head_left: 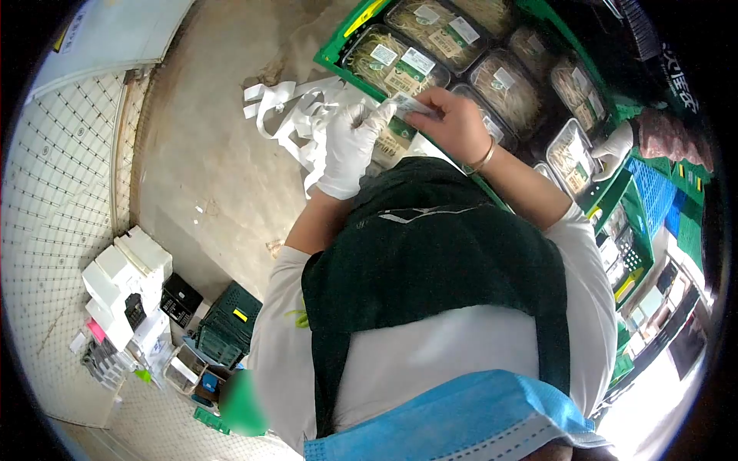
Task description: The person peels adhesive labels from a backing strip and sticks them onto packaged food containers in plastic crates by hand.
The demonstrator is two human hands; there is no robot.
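My left hand (354, 146), in a white glove, pinches one end of a small printed label (409, 106) between thumb and finger. At the label's other end, my bare right hand (457, 127) has its fingers closed on it. A long white strip of paper tape (288, 96) hangs in loops beside my left glove. Under and beyond my hands is a green crate (332, 52) holding several clear packs of pale thin strands, one of them a labelled pack (507, 92).
At right, another person's gloved hand (613, 154) holds a labelled pack (571, 157). Another green crate (644, 230) with packs stands below it. White boxes (115, 288) and a dark crate (231, 323) are at lower left.
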